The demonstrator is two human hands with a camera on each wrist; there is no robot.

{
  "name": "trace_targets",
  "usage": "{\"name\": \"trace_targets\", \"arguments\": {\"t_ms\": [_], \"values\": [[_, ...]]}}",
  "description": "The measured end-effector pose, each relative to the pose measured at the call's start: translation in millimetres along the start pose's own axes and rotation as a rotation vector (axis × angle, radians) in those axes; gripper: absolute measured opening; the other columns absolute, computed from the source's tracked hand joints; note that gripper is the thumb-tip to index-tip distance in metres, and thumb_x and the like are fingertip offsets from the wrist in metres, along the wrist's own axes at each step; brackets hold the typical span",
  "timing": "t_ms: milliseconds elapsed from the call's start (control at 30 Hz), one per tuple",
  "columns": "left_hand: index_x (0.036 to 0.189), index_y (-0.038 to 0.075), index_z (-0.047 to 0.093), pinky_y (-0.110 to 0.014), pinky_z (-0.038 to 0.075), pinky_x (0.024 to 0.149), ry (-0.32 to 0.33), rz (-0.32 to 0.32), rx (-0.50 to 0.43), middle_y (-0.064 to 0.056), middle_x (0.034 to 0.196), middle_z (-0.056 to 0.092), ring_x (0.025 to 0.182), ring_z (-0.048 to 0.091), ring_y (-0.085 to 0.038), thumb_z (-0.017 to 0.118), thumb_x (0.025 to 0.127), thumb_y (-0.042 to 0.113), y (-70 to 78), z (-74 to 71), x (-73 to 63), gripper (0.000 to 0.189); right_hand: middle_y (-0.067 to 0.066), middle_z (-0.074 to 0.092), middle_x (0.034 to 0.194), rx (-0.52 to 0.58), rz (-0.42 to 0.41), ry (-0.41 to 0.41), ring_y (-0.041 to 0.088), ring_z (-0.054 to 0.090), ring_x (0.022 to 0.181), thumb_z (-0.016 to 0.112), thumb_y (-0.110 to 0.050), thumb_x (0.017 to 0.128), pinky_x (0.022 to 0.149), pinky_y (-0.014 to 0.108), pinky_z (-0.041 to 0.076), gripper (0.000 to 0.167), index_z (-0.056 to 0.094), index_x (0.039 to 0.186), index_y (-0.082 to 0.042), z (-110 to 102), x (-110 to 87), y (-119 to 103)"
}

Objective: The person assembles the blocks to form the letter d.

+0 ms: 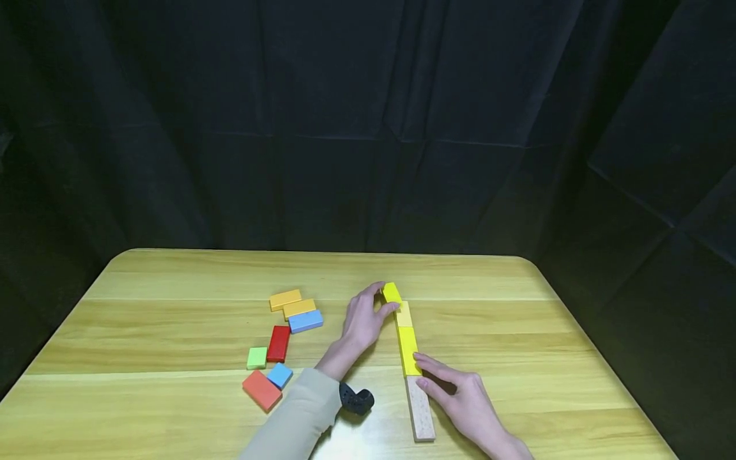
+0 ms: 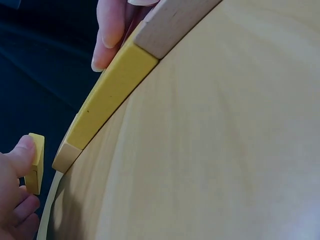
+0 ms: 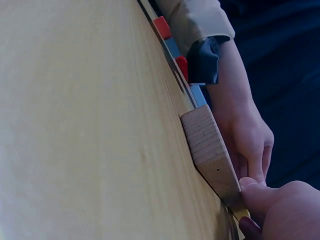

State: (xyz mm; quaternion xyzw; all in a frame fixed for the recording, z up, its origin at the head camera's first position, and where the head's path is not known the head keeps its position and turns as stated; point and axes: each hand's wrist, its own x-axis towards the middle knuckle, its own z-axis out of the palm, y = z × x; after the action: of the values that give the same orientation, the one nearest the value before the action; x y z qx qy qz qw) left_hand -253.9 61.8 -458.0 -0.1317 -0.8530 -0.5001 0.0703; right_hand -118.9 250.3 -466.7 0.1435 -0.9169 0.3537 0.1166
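Note:
My left hand pinches a yellow block between thumb and fingers at the far end of a row of blocks. In the left wrist view this yellow block is held tilted, raised off the table. The row runs toward me: a small cream block, a long yellow block, then a pale speckled wood block nearest. My right hand lies along the row's right side, its fingertips at the joint between the long yellow block and the wood block. Its fingers are fairly straight, not wrapped round either.
Left of my left arm lie loose blocks: two orange ones, a long blue one, a dark red one, a green square, a blue square and a light red one. Dark curtains hang behind the wooden table.

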Motion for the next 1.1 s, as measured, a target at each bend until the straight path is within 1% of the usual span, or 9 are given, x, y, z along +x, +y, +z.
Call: {"name": "trace_targets", "arguments": {"t_ms": [100,200,267,367,467,667,833,1100], "values": [[0.141,0.0,0.053,-0.043,0.044,0.111,0.002,0.001,-0.008,-0.018,0.141,0.057,0.132,0.053,-0.032,0.071,0.093,0.027,0.6,1.2,3.3,0.058,-0.01,0.067,0.129,0.0,0.0,-0.001,0.014,0.063,0.119,0.074,-0.027,0.091,0.098,0.036,0.054,0.032,0.073,0.121,-0.018,0,-0.4,1],[0.142,0.0,0.051,-0.043,0.043,0.112,-0.001,-0.004,-0.002,-0.017,0.143,0.056,0.134,0.052,-0.031,0.07,0.094,0.025,2.0,3.4,7.8,0.057,-0.008,0.067,0.129,-0.011,-0.017,0.006,0.015,0.063,0.118,0.074,-0.026,0.091,0.097,0.035,0.054,0.032,0.073,0.121,-0.018,-1,-1.0,1],[0.142,0.001,0.051,-0.042,0.042,0.112,-0.005,-0.007,-0.006,-0.016,0.143,0.056,0.134,0.051,-0.031,0.07,0.094,0.023,3.7,5.9,11.5,0.057,-0.007,0.068,0.128,-0.019,-0.027,0.014,0.017,0.064,0.118,0.074,-0.025,0.09,0.096,0.034,0.054,0.031,0.073,0.121,-0.017,-1,-1.3,1],[0.143,0.003,0.051,-0.042,0.042,0.112,-0.01,-0.012,-0.008,-0.015,0.143,0.056,0.134,0.052,-0.03,0.069,0.094,0.021,6.5,11.0,17.2,0.055,-0.008,0.068,0.128,-0.015,-0.02,0.018,0.017,0.064,0.117,0.074,-0.024,0.09,0.097,0.033,0.054,0.031,0.074,0.12,-0.018,-2,-1.8,1],[0.143,0.004,0.05,-0.041,0.043,0.112,-0.017,-0.026,0.003,-0.015,0.144,0.055,0.134,0.052,-0.03,0.069,0.095,0.019,7.6,15.9,21.1,0.054,-0.008,0.068,0.128,-0.005,-0.018,0.017,0.017,0.064,0.117,0.074,-0.023,0.09,0.097,0.034,0.054,0.03,0.074,0.12,-0.018,-2,-2.4,0],[0.144,0.005,0.049,-0.042,0.043,0.112,-0.022,-0.075,0.004,-0.014,0.145,0.055,0.134,0.052,-0.029,0.069,0.095,0.019,4.8,20.1,22.8,0.055,-0.009,0.067,0.128,0.001,-0.006,0.006,0.017,0.064,0.118,0.074,-0.025,0.09,0.097,0.04,0.054,0.031,0.074,0.12,-0.019,1,-3.3,-2],[0.144,0.007,0.05,-0.042,0.044,0.111,-0.022,-0.09,0.001,-0.014,0.144,0.055,0.133,0.053,-0.029,0.069,0.095,0.02,2.3,20.0,24.3,0.055,-0.008,0.067,0.129,0.012,0.0,0.003,0.017,0.064,0.118,0.073,-0.025,0.091,0.098,0.041,0.054,0.031,0.074,0.121,-0.018,2,-3.5,-3],[0.144,0.006,0.049,-0.043,0.044,0.111,-0.045,-0.107,-0.019,-0.016,0.144,0.055,0.132,0.053,-0.03,0.069,0.095,0.016,5.1,20.0,24.2,0.054,-0.009,0.067,0.129,0.007,-0.034,0.008,0.017,0.063,0.119,0.073,-0.024,0.091,0.098,0.042,0.053,0.03,0.074,0.12,-0.016,2,-4.1,-1]]}}
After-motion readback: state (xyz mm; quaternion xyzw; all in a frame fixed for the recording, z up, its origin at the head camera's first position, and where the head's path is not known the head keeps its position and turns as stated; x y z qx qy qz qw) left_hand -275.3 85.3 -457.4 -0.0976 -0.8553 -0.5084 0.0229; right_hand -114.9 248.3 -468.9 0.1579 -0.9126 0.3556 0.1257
